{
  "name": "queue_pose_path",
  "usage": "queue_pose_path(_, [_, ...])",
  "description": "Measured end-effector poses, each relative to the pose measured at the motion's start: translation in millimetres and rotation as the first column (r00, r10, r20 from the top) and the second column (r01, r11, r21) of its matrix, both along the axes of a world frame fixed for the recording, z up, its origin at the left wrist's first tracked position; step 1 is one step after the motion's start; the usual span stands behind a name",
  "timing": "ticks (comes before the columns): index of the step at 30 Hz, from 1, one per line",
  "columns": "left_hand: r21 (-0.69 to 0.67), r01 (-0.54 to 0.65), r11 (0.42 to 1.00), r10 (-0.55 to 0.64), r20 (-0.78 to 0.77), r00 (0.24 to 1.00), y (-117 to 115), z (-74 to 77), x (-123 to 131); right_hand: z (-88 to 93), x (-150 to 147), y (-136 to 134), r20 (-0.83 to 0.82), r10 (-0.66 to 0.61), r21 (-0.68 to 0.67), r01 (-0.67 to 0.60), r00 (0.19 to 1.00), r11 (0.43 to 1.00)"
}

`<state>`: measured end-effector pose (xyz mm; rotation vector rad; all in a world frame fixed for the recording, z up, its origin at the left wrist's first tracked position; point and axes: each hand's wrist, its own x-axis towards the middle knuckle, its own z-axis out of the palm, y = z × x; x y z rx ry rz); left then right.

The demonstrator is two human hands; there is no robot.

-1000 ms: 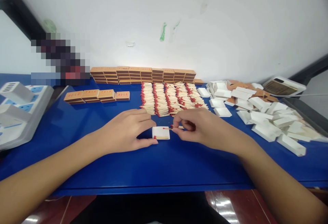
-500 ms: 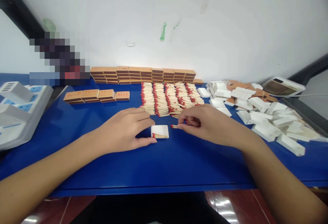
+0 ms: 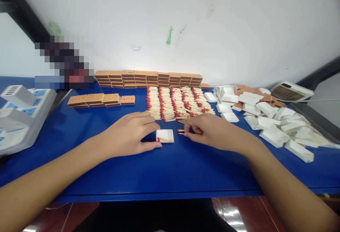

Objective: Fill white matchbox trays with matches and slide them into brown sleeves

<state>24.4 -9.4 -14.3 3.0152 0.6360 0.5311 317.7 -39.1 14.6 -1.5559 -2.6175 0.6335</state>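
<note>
A small white matchbox tray lies on the blue table, with a few red-tipped matches along its near side. My left hand grips the tray's left end between thumb and fingers. Just right of the tray, my right hand pinches matches whose red heads point left toward it, a small gap apart. How many it holds is hidden by the fingers. Behind both hands lie rows of loose matches with red heads.
Stacked orange matchboxes line the wall, and a shorter row of matchboxes stands at left. White empty trays and orange sleeves are heaped at right. A power strip with plugs sits far left; a phone lies far right.
The fingers of my right hand have closed up a little around the matches, and red heads seen below its palm are out of sight. My left hand and the tray stay nearly in place.
</note>
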Motion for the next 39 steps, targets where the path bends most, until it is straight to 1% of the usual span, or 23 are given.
queue_pose_path(2, [-0.009, 0.005, 1.000, -0.005, 0.001, 1.000, 0, -0.4, 0, -1.5, -2, 0, -0.067, 0.010, 0.028, -0.009, 0.998, 1.000])
queue_pose_path(6, [-0.032, 0.021, 0.999, -0.021, 0.014, 1.000, -3, -0.7, 2, -7.9, -16, -6, -0.288, 0.028, 0.121, 0.008, 0.957, 0.993])
queue_pose_path(8, [-0.033, 0.030, 0.999, -0.030, 0.019, 0.999, -4, -0.5, 2, -11.6, -25, -10, -0.324, 0.054, 0.144, -0.008, 0.945, 0.990])
queue_pose_path(10, [-0.028, 0.033, 0.999, -0.033, 0.022, 0.999, -4, -0.1, 3, -13.9, -30, -13, -0.310, 0.084, 0.151, -0.038, 0.947, 0.988])
queue_pose_path(12, [-0.027, 0.029, 0.999, -0.029, 0.018, 0.999, -4, 0.5, 3, -13.8, -29, -14, -0.306, 0.093, 0.160, -0.045, 0.948, 0.986])
queue_pose_path(15, [-0.019, 0.020, 1.000, -0.019, 0.015, 1.000, -3, 1.0, 2, -10.3, -17, -10, -0.318, 0.031, 0.204, 0.036, 0.948, 0.978])
queue_pose_path(17, [0.000, 0.017, 1.000, -0.017, 0.018, 1.000, -3, 0.9, 1, -8.1, -5, -5, -0.279, -0.022, 0.218, 0.086, 0.960, 0.972])
queue_pose_path(21, [0.027, 0.011, 1.000, -0.011, 0.005, 1.000, -3, 0.3, -1, -8.4, 8, 3, -0.130, -0.015, 0.122, 0.031, 0.991, 0.992])
queue_pose_path(27, [0.039, 0.013, 0.999, -0.013, 0.010, 1.000, -1, 0.2, -2, -10.6, 2, 6, -0.040, -0.018, 0.067, 0.021, 0.999, 0.998])
queue_pose_path(31, [0.052, 0.011, 0.999, -0.012, 0.014, 1.000, -1, 0.4, -2, -10.5, 2, 7, -0.045, -0.004, 0.074, 0.007, 0.999, 0.997])
queue_pose_path(35, [0.047, 0.009, 0.999, -0.010, 0.011, 1.000, -1, 0.3, -2, -9.7, 5, 7, -0.039, 0.002, 0.009, -0.001, 0.999, 1.000])
queue_pose_path(37, [0.033, 0.003, 0.999, -0.003, 0.005, 1.000, -1, -0.2, -1, -8.7, 4, 5, -0.084, 0.001, -0.002, -0.002, 0.996, 1.000])
queue_pose_path(39, [0.013, -0.002, 1.000, 0.003, -0.004, 1.000, -1, -0.6, 0, -8.0, -1, 2, -0.183, -0.005, 0.032, 0.011, 0.983, 0.999])
